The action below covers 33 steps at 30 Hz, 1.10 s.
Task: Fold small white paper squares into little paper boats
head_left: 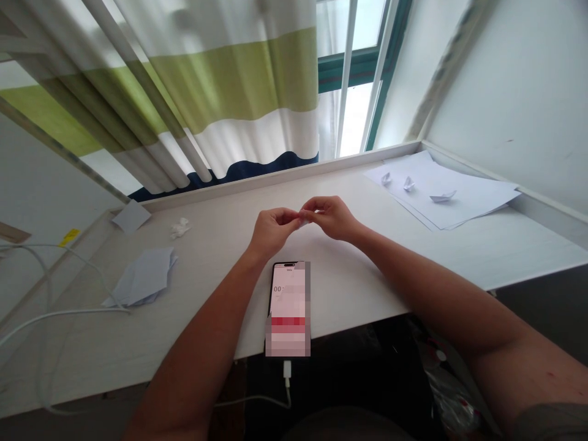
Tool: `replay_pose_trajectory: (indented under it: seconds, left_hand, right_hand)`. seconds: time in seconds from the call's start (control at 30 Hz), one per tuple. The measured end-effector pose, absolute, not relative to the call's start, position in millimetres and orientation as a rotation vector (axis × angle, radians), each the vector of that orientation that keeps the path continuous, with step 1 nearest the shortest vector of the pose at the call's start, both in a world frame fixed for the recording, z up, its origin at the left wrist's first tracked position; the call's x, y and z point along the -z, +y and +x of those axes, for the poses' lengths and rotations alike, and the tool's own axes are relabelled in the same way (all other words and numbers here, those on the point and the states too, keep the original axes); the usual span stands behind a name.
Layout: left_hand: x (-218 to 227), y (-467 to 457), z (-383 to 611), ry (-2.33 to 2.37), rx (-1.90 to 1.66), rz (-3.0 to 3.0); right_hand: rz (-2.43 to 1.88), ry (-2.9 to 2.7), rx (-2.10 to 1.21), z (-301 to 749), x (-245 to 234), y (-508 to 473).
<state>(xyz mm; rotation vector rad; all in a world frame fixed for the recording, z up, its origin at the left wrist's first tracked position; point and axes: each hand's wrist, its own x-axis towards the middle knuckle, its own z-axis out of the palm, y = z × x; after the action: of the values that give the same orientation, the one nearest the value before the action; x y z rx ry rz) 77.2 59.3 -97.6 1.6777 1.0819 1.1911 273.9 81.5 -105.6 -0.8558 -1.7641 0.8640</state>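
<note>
The left hand (274,231) and the right hand (331,218) are working close together, their fingertips pinching a small piece of white paper (303,219) between them. The piece is sitting at the middle of the pinch, raised above the worktop (349,288), and the fingers are hiding most of it, so its exact shape is hard to tell. It looks very light, thin and soft, likely to crease or crumple under hard pressure, and dry fingertips should grip it without much slipping. Its folded edges look like the best place to take hold, with a light pinch from both sides.

A phone (288,306) is lying on the worktop just below the hands, with a white charging cable (287,383) running from its lower end. Farther right, three small paper boats (408,183) are sitting on loose white sheets (478,196). To the left are a folded paper shape (142,278), a crumpled paper scrap (179,228), and a small paper square (131,216).
</note>
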Motion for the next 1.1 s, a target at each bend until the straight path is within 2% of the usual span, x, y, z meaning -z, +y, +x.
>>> replay_pose_trajectory:
  seconds: [0.67,0.9,1.1]
  left_hand:
    - [98.8,61.8,77.8,1.120,-1.098,1.484]
    - [97.1,59.1,81.6,1.094,-1.089,1.533]
    - [99.1,60.8,80.3,1.095,-1.067,1.524]
  right_hand:
    - [-0.820,-1.676,-1.084,272.9,108.7,87.6]
    - [-0.903,-1.767,-0.926,273.6,107.7,85.7]
    - [-0.827,-1.754,-1.076,275.6,111.3,91.5]
